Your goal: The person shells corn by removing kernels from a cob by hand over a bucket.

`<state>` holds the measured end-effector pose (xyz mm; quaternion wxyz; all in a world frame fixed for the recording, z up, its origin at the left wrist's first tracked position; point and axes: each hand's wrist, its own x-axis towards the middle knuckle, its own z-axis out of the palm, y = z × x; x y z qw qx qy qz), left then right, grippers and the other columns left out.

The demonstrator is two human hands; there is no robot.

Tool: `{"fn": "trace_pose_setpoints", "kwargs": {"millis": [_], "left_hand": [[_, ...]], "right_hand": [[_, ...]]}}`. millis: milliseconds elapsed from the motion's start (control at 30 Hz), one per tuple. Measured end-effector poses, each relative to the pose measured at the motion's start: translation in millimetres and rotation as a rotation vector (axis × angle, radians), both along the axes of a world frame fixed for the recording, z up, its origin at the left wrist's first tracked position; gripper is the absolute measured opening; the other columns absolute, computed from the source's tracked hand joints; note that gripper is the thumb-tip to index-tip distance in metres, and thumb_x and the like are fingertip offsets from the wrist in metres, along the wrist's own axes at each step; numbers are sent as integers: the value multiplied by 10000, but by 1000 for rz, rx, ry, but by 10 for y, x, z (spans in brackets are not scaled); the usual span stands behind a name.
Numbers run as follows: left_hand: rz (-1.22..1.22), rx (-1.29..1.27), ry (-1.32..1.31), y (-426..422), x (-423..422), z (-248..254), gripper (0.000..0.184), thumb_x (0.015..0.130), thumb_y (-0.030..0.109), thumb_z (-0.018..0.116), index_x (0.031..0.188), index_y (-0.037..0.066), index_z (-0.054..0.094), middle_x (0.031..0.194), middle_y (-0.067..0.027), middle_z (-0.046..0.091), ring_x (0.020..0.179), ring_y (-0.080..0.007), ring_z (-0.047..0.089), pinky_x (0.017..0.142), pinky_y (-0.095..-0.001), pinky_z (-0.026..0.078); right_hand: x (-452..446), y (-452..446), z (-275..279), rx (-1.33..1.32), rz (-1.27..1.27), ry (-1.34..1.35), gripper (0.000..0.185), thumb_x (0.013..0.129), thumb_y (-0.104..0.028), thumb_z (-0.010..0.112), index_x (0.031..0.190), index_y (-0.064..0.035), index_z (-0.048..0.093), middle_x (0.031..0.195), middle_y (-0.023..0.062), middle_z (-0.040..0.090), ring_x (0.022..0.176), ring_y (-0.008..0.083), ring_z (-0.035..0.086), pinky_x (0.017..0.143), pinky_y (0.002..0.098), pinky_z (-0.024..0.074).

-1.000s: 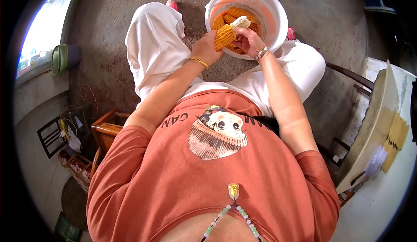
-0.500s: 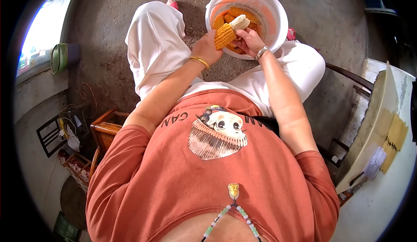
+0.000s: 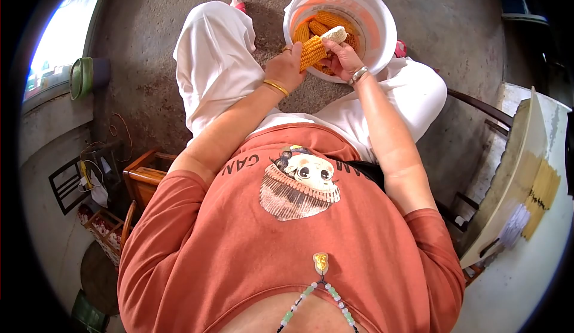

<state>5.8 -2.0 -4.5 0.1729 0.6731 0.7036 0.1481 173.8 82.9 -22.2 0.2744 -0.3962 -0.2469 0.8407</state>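
A partly shelled corn cob (image 3: 312, 53) is held across the near rim of a white bucket (image 3: 382, 52). Its far end is bare and white, while yellow kernels still cover the near part. My left hand (image 3: 285, 70), with a gold bangle at the wrist, is closed around the kernel-covered end. My right hand (image 3: 342, 61), wearing a silver band, grips the cob near its bare end, thumb on the border of the kernels. Several yellow ears of corn (image 3: 330, 19) lie inside the bucket, partly hidden by my hands and the cob.
The bucket stands on the concrete floor (image 3: 149, 52) between my knees in white trousers (image 3: 212, 58). Wooden furniture (image 3: 143, 177) is at my left. A pale board (image 3: 508, 171) stands at my right, and a green container (image 3: 82, 78) is near the window.
The cob has turned and tilted slightly in my hands, so its bare end looks shorter. Both hands keep hold of it in nearly the same place.
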Motion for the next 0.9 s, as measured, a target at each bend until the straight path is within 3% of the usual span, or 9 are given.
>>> {"fn": "trace_pose_setpoints", "kwargs": {"millis": [433,733,900], "left_hand": [[26,11,-17,26,-24,2,606,692,200,718,1216,98,429,1005,-145,586,831,-340,626,688,-434,520],[-35,77,124,-29,-8,-19,651,693,171,717,1261,112,404,1053,-108,549,801,-318,627,644,-420,519],[-2,38,68,-13,-9,5,650,692,162,712,1261,103,402,1051,-129,546,822,-329,622,669,-430,516]], "right_hand": [[56,48,-101,-39,-17,126,256,898,-121,541,1142,-53,508,1094,64,582,1003,188,585,846,379,545],[-37,-3,28,-51,-31,-12,333,879,-228,643,1138,-60,518,1083,49,597,1006,172,589,826,335,545],[32,43,-69,-34,4,77,314,883,-157,623,1157,-55,509,1107,58,592,1017,178,592,816,324,554]]}}
